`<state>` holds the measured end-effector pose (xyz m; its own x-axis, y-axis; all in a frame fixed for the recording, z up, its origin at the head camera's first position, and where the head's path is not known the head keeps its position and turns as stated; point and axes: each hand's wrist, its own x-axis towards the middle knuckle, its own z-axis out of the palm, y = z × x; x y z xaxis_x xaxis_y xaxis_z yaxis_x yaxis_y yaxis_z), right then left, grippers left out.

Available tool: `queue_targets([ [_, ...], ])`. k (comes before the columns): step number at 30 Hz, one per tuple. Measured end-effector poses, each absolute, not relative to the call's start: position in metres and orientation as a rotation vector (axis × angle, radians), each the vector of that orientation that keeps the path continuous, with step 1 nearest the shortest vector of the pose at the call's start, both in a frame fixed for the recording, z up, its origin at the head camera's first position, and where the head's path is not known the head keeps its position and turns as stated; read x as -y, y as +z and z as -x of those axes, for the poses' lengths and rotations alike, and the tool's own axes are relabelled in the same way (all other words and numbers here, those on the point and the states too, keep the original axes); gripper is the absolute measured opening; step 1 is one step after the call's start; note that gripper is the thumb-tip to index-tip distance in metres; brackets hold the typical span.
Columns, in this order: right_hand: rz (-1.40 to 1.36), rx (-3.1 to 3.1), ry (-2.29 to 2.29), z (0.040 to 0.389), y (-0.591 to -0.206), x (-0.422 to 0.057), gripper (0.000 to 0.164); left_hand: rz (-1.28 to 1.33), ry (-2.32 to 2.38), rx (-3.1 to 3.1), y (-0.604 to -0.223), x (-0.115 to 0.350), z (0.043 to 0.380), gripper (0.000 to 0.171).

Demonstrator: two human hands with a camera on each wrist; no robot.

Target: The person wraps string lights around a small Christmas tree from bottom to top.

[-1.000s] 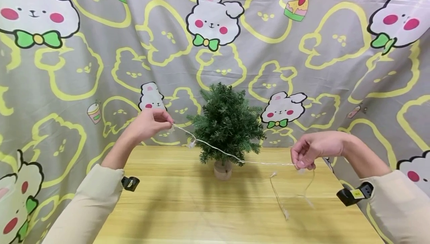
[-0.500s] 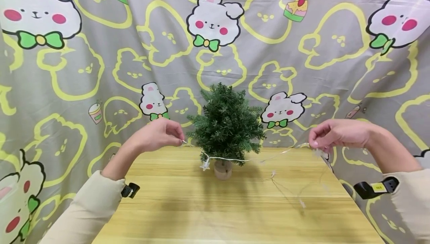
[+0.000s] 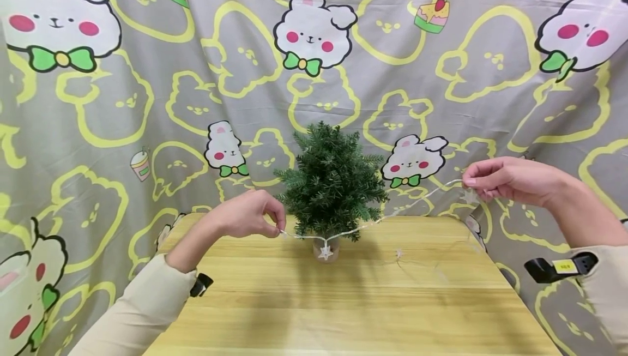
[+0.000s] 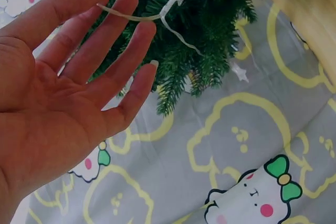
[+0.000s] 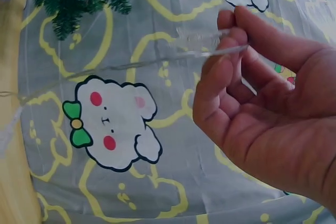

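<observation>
A clear string of star lights (image 3: 350,231) hangs between my two hands, in front of a small green artificial Christmas tree (image 3: 333,173). My left hand (image 3: 247,214) pinches its left end between thumb and forefinger, low beside the tree; the left wrist view shows the other fingers extended. My right hand (image 3: 520,181) pinches the string higher up at the right, with a star (image 3: 469,196) dangling under the fingers. Another star (image 3: 325,251) hangs before the tree's round wooden base (image 3: 335,248). In the right wrist view the strand (image 5: 131,65) runs leftward from the fingertips.
The light wooden table (image 3: 294,312) stretches toward me. Farther along the string, a loose star (image 3: 399,253) is at the table's right half, with faint thin wire near it. A grey cartoon-print curtain (image 3: 196,94) hangs behind and at both sides.
My left hand has moved right and down toward the tree. My right hand has gone right and up. The string has shifted lower across the tree, its star now before the base.
</observation>
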<state>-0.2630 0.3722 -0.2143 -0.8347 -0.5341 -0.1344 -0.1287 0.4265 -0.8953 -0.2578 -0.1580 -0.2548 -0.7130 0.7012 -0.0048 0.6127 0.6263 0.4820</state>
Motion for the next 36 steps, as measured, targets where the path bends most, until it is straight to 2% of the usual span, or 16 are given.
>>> queue_targets([
  [3, 0.654, -2.200, -1.405, 0.264, -0.212, -0.375, 0.024, -1.095, 0.666, -2.647, -0.256, 0.156, 0.259, 0.017],
  [9, 0.860, -1.905, -1.619, 0.269, -0.202, -0.380, 0.043, -1.109, 0.727, -2.688, -0.261, 0.148, 0.261, 0.014],
  [14, 0.870, -1.774, -1.779, 0.273, -0.191, -0.378, 0.045, -1.097, 0.813, -2.697, -0.268, 0.145, 0.265, 0.012],
  [25, 0.288, -1.991, -2.128, 0.283, -0.193, -0.353, 0.026, -1.116, 0.846, -2.847, -0.276, 0.127, 0.261, 0.010],
  [36, 0.086, -1.830, -2.401, 0.289, -0.184, -0.332, 0.021, -1.161, 0.795, -2.868, -0.283, 0.107, 0.264, 0.012],
])
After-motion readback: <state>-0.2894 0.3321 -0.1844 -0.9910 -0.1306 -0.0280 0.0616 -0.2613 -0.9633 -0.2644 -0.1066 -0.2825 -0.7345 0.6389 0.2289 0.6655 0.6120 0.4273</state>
